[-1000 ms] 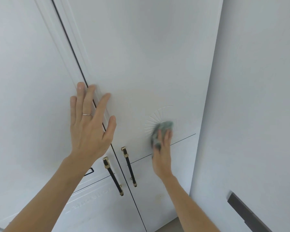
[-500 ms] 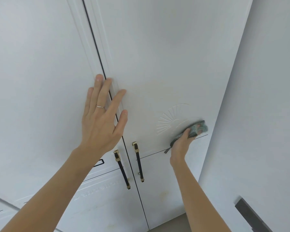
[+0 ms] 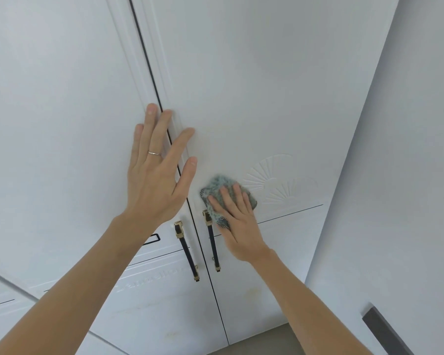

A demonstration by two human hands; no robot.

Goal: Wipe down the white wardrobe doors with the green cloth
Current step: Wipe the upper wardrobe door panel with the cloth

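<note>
Two bare forearms reach up from the bottom edge toward the white wardrobe. The left hand (image 3: 157,172) lies flat against the doors with straight, spread fingers, holding nothing; its palm covers the edge of the left door (image 3: 57,129) and its fingers cross the dark seam (image 3: 145,55) onto the right door (image 3: 254,80). A thin ring (image 3: 154,153) sits on one finger.

The right hand (image 3: 237,221) presses the green cloth (image 3: 219,187) flat on the right door with straight fingers laid over it (the thumb is not clearly separable from the cloth's lower edge, so whether it pinches the cloth I cannot tell). The cloth is a mottled green, slightly blurred, and lies just right of the seam, close beside the left hand's thumb, directly above the top of the right handle (image 3: 212,242). Its lower corner overlaps that handle's gold top end.

Both handles are dark bars with gold ends; the left handle (image 3: 186,252) hangs just the other side of the seam. To the right of the cloth, an embossed fan motif (image 3: 274,180) is pressed into the door, and a thin dark groove (image 3: 292,213) runs across the panel below it. Further right stands a plain white side panel (image 3: 400,175), with a dark bar (image 3: 385,331) at its lower corner. A strip of grey floor (image 3: 264,339) shows beneath the doors.
</note>
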